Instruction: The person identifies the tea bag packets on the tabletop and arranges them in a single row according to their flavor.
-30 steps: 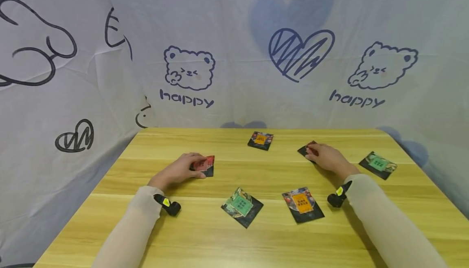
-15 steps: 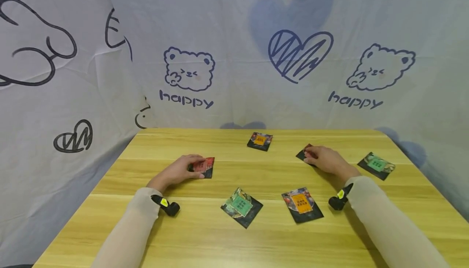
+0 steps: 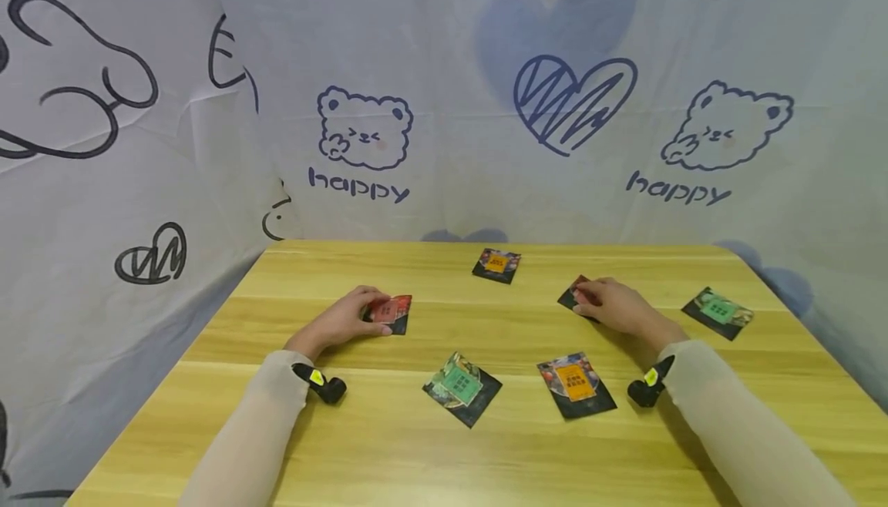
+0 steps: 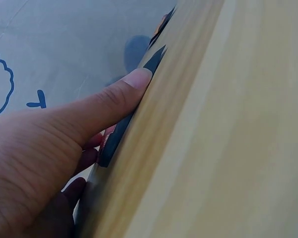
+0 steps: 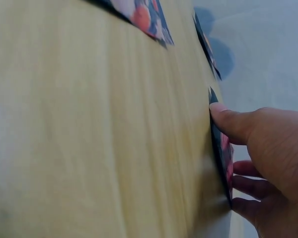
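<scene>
In the head view my left hand (image 3: pixel 343 317) spans a flat red-and-black packet (image 3: pixel 398 313) on the left of the table. Its thumb (image 4: pixel 139 79) lies along the near dark edge, with the other fingers at the far side, gripping the packet low at the tabletop. Further right, my right hand (image 3: pixel 620 307) pinches another red-and-black packet (image 3: pixel 568 298) between thumb and fingers. The right wrist view shows that packet (image 5: pixel 220 146) lying close along the wood, its thumb (image 5: pixel 219 108) at one edge and the fingertips at the other. Both hands partly cover their packets.
Several like packets lie flat about the wooden table (image 3: pixel 333 445): an orange-labelled one (image 3: pixel 496 265) at the back, a green one (image 3: pixel 718 313) at right, and a green one (image 3: pixel 462 388) and an orange one (image 3: pixel 576 385) in front. A printed cloth (image 3: pixel 458 160) hangs behind.
My right hand and its red packet have shifted slightly left and nearer. The left hand and its packet stay about in place; the head view has swayed a little.
</scene>
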`<state>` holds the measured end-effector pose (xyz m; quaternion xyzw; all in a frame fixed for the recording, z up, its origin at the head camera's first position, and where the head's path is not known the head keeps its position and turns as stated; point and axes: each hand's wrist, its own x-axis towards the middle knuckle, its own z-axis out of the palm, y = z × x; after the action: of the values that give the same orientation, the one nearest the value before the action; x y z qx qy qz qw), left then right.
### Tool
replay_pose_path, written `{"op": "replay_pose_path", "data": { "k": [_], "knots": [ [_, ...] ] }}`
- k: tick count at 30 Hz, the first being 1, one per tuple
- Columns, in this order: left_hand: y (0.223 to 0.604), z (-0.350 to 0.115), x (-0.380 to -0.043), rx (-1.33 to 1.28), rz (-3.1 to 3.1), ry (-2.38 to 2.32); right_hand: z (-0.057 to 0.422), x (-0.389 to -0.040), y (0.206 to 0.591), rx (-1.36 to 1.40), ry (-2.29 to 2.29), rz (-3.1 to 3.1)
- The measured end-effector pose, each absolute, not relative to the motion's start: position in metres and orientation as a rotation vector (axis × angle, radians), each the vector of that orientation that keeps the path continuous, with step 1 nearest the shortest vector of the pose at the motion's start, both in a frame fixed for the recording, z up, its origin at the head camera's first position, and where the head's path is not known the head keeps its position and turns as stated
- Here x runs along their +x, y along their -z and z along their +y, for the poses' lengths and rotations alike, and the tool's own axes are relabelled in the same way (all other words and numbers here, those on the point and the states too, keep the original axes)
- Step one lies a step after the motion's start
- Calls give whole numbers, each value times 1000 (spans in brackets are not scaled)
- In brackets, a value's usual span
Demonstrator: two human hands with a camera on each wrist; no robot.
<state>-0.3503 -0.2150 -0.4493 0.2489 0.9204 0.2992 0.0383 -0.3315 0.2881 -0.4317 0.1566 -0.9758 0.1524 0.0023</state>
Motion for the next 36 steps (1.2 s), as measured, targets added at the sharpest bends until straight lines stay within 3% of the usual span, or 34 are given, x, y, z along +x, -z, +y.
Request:
{"op": "replay_pose_path", "data": {
  "k": [36],
  "knots": [
    [445, -212, -346, 737, 2852, -887, 229, -321, 423, 733, -491, -3089]
  ]
}}
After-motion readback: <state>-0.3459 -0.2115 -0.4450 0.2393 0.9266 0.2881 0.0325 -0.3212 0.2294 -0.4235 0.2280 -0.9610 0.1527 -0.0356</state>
